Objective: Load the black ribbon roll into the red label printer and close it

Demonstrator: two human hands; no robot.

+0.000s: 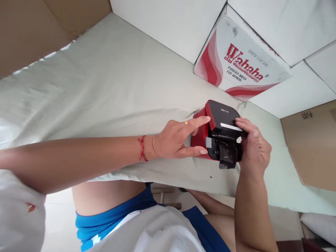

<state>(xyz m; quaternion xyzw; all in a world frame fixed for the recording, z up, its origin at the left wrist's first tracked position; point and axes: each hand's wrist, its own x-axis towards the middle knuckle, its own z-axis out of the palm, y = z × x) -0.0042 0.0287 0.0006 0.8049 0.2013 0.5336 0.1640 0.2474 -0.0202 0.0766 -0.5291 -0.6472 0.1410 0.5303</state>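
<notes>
Perhaps a home room — pale cloth (105, 87) spread wide, Wahaha water carton (245, 59), brown cardboard (312, 143), white panels (168, 24).

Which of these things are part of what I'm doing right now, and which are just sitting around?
In use:
red-and-black device, opened up
dark flap hanging from its opening
left hand and right hand, both on the device

Lying about:
Wahaha water carton
brown cardboard, right
brown cardboard, upper left

White shirt (157, 231), blue shorts (112, 213) — bracelet (142, 148)
</notes>
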